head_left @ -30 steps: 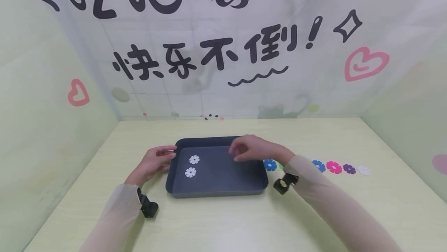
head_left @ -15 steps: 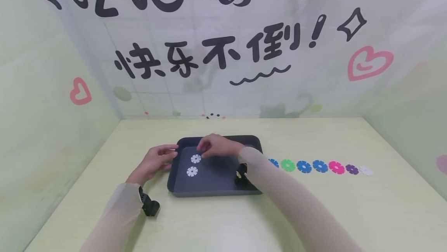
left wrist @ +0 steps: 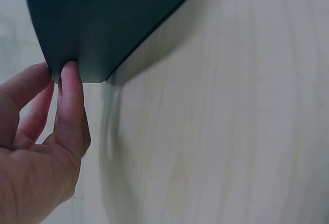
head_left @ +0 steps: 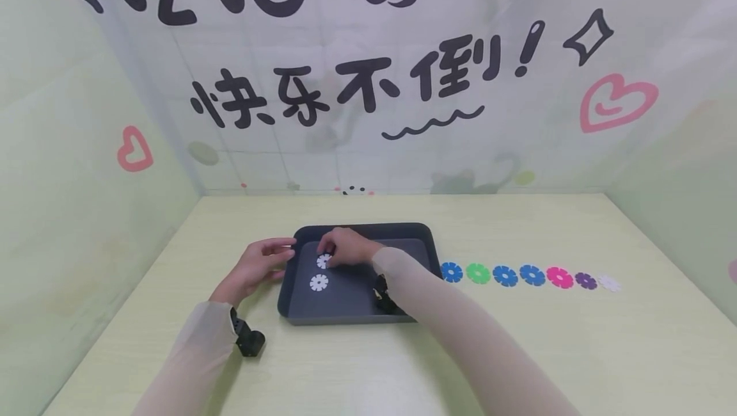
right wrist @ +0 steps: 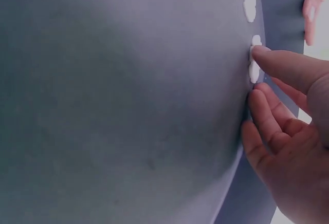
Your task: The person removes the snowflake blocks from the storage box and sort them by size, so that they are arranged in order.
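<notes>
A dark grey tray [head_left: 357, 319] stands on the table with two white notched plastic snowflake discs inside, near its left end. My right hand [head_left: 349, 247] reaches into the tray and pinches the farther white disc [head_left: 324, 261]. In the right wrist view the thumb [right wrist: 288, 64] lies on that disc and the fingertips are at its edge. Nearer the front lies the other white disc [head_left: 319, 283], untouched. At the tray's left rim my left hand [head_left: 251, 269] grips the edge; the left wrist view has its fingers [left wrist: 71, 100] at the tray's corner.
To the right of the tray a row of snowflake discs lies on the table, among them a green disc [head_left: 478, 273], a pink disc [head_left: 560, 277], a purple disc [head_left: 586, 281] and a white disc [head_left: 610, 283]. A printed backdrop [head_left: 368, 166] closes off the back.
My right hand has moved left across the tray and down onto the farther white disc. The discs to the right have come into full view. My left hand keeps its place at the rim.
</notes>
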The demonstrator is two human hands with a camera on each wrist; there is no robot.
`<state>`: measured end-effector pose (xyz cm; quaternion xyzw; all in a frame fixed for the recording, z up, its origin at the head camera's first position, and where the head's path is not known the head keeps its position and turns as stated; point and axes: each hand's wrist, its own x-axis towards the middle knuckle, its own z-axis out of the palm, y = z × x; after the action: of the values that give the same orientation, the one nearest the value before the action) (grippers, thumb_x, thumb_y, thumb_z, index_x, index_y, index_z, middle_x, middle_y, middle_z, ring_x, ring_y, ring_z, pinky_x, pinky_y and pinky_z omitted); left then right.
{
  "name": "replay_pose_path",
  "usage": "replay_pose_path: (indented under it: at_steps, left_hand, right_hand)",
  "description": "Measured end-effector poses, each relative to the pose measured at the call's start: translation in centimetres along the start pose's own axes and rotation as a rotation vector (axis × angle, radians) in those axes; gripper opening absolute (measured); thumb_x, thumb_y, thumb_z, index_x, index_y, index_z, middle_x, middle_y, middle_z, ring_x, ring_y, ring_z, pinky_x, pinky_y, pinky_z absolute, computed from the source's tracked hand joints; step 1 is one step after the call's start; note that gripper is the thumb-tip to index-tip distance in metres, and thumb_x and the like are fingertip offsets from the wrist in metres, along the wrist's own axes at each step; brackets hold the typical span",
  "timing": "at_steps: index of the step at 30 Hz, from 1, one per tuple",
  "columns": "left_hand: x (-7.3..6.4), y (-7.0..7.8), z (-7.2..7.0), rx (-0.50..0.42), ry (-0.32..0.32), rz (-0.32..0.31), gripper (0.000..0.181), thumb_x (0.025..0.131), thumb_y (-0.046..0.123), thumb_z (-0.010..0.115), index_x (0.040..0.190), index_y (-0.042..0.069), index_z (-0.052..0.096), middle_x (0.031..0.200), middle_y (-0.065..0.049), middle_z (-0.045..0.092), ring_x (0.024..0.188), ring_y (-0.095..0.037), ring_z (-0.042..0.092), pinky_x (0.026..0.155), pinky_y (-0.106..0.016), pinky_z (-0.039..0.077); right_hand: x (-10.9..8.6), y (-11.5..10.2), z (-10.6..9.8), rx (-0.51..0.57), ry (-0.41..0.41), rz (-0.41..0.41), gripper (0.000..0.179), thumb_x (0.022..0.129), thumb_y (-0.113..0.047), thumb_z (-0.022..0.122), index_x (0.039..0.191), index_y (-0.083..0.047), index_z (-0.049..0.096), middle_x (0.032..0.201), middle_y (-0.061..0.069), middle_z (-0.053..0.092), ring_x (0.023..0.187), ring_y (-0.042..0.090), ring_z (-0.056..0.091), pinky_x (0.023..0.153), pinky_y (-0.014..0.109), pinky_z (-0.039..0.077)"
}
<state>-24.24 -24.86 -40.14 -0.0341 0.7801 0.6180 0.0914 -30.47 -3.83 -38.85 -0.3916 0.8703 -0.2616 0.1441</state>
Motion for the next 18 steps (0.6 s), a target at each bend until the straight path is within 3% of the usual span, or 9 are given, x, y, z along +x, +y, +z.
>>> replay_pose_path:
  at_steps: [10, 18]
  left_hand:
    - [0.0, 0.0, 0.2, 0.005, 0.002, -0.003, 0.045, 0.089, 0.009, 0.060, 0.131, -0.002, 0.046, 0.112, -0.018, 0.054, 0.084, -0.014, 0.057, 0.067, -0.025, 0.053]
    - [0.1, 0.0, 0.2, 0.008, 0.011, -0.002, 0.044, 0.089, 0.008, 0.059, 0.130, -0.003, 0.047, 0.107, -0.014, 0.054, 0.082, -0.013, 0.057, 0.065, -0.024, 0.052]
  right_hand:
    - [-0.3, 0.7, 0.0, 0.073, 0.019, 0.055, 0.023, 0.075, -0.006, 0.074, 0.096, -0.005, 0.066, 0.081, 0.002, 0.059, 0.072, 0.010, 0.052, 0.063, 0.018, 0.043]
    - [-2.1, 2.0, -1.9, 0.154, 0.022, -0.006, 0.010, 0.080, -0.001, 0.068, 0.090, -0.002, 0.063, 0.077, 0.002, 0.062, 0.069, 0.009, 0.056, 0.062, 0.019, 0.047]
